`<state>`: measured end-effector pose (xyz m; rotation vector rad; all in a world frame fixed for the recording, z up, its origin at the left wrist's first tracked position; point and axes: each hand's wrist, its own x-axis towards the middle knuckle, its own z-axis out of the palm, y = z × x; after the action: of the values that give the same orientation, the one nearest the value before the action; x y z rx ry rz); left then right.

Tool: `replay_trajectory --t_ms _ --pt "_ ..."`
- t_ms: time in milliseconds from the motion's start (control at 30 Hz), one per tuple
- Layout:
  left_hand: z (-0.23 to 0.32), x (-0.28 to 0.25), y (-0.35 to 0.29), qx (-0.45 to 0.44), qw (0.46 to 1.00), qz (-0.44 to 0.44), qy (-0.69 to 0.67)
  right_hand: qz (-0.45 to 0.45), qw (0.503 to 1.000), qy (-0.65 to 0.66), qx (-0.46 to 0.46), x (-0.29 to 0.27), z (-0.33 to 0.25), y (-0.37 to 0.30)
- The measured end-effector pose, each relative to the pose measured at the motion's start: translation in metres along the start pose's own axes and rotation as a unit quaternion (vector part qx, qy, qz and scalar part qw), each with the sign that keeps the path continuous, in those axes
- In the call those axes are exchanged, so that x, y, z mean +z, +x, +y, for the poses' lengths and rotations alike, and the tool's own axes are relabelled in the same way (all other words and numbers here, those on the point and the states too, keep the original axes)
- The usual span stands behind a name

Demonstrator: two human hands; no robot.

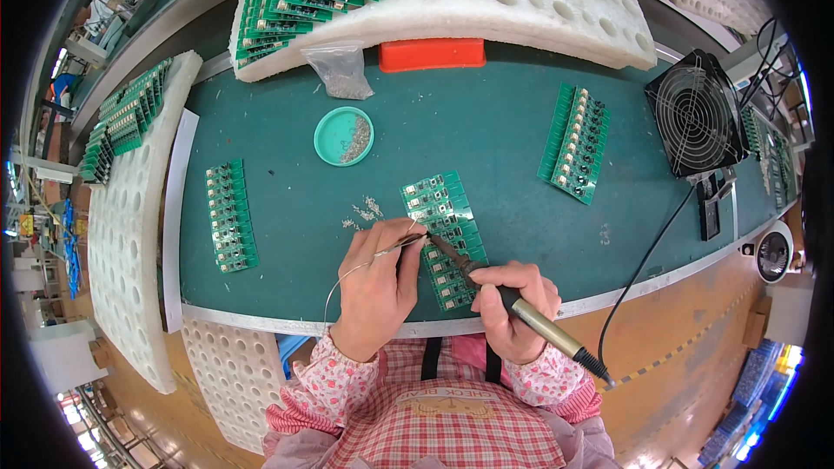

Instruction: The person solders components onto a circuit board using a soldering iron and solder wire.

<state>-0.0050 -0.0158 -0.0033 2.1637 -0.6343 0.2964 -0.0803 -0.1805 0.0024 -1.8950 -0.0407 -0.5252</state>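
Solder wire point(369, 262) is pinched in the left hand point(376, 287) (fingers pressed together). A soldering iron point(512, 300) is gripped by the right hand point(514, 306), its tip brought to the green circuit-board strip point(445, 234).

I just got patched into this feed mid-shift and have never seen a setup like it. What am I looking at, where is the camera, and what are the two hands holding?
There is no machine here: a person works with bare hands, filmed by a wide camera on their head looking down, so straight edges bend. The right hand has its grip on a soldering iron with a metal handle and black cord, its tip at a strip of small green circuit boards. The left hand pinches thin silver solder wire at the same spot. On the green table mat lie two more green board strips, a round teal dish of small metal bits, and a black wire-guarded fan.
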Motion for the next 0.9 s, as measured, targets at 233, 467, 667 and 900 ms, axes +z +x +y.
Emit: replay_trajectory --t_ms 233,467,667,900 --pt "0.000 0.000 0.000 0.005 1.000 -0.005 0.002 -0.009 0.998 -0.019 -0.054 0.000 0.001 0.003" --pt "0.001 0.000 0.001 0.003 1.000 -0.005 0.004 -0.028 0.995 -0.029 -0.088 -0.004 0.002 0.008" --pt "0.001 0.000 0.001 0.010 1.000 -0.001 0.004 0.041 0.995 -0.023 -0.089 -0.009 0.005 0.000" --pt "0.002 -0.001 0.001 -0.001 1.000 -0.003 0.008 0.069 0.997 0.004 -0.024 -0.010 0.005 -0.023"
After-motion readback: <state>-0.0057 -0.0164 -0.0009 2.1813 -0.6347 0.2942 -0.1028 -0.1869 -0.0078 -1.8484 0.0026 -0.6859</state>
